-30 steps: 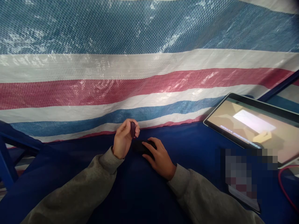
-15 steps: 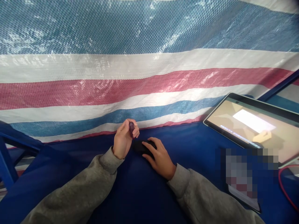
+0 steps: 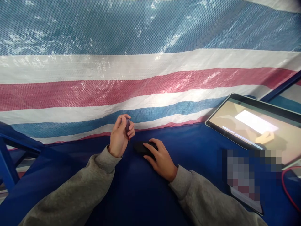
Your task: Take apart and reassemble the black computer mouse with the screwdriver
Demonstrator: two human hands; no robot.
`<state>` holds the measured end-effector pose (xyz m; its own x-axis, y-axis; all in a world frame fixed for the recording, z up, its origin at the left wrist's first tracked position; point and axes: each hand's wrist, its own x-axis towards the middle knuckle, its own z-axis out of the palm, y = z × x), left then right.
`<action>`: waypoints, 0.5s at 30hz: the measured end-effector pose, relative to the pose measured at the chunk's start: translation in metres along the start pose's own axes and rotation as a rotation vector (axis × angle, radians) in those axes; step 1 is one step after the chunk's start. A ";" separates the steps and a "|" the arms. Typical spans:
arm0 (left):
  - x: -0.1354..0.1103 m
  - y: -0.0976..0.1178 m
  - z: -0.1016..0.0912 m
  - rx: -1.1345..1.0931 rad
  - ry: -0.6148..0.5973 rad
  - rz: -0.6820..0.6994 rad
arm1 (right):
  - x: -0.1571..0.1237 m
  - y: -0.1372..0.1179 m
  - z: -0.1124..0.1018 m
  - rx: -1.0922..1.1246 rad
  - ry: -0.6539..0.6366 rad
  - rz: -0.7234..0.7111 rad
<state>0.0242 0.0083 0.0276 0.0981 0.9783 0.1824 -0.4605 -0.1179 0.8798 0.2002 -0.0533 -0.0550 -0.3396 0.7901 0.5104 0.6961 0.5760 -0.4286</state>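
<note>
My left hand [image 3: 120, 135] is raised a little above the blue table cover [image 3: 131, 188], fingers pinched round a small dark purple object [image 3: 128, 125] that I cannot name. My right hand [image 3: 160, 158] lies on the cover just to its right, fingers resting over a flat black object [image 3: 140, 147] and holding it down. Both arms wear grey sleeves. The two hands are a short gap apart.
A tablet [image 3: 256, 125] with a lit screen leans at the right. A red cable [image 3: 285, 188] curls at the right edge. A striped blue, white and red tarpaulin [image 3: 141, 62] forms the back wall. A blue frame bar [image 3: 14, 141] stands at the left.
My left hand has moved up and to the left with the small purple object, away from my right hand. My right hand and the black object have stayed put.
</note>
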 end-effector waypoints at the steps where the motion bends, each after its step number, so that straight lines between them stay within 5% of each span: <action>1: -0.001 -0.001 -0.003 0.029 0.018 -0.040 | 0.000 0.000 0.000 0.000 -0.004 0.002; 7: -0.014 -0.024 -0.035 0.308 0.071 -0.119 | -0.001 0.001 0.001 0.009 -0.007 0.031; 15: -0.020 -0.062 -0.067 0.658 -0.027 0.034 | -0.003 0.002 0.002 0.054 -0.045 0.031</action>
<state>-0.0078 0.0076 -0.0603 0.1189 0.9687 0.2180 0.1710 -0.2363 0.9565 0.2012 -0.0540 -0.0590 -0.3470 0.8159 0.4625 0.6718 0.5604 -0.4844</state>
